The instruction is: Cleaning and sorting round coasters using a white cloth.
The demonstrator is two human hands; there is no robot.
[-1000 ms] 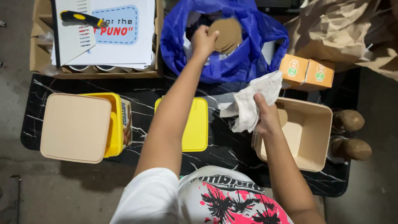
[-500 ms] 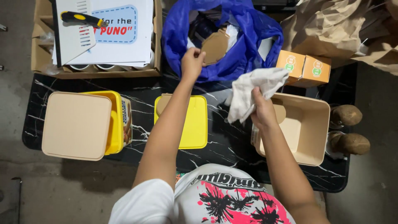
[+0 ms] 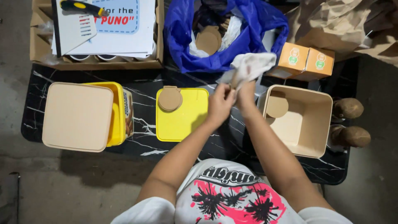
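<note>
Meeting just above the centre of the frame, the left hand (image 3: 219, 103) and the right hand (image 3: 245, 93) worked together on a white cloth (image 3: 251, 65): the right hand's fingers were closed around the cloth's lower folds, and the left hand's fingers pinched what looked like a small tan disc (image 3: 234, 79) at the cloth's edge, though most of it was hidden. Wiping such a piece well would call for a firm pinch on its rim by the left hand, the cloth wrapped over both faces, and a turn of the disc between strokes so no part is missed. A matching round tan disc (image 3: 170, 98) lay on the yellow lid (image 3: 182, 118) left of the hands, another (image 3: 277, 106) leaned inside the beige tub (image 3: 302, 120) to the right, and more sat in the blue bag (image 3: 232, 37) at upper centre. The black marbled table (image 3: 141, 124) carried them all, with a beige-lidded yellow box (image 3: 81, 116) at the left and two orange cartons (image 3: 306, 61) at upper right.
</note>
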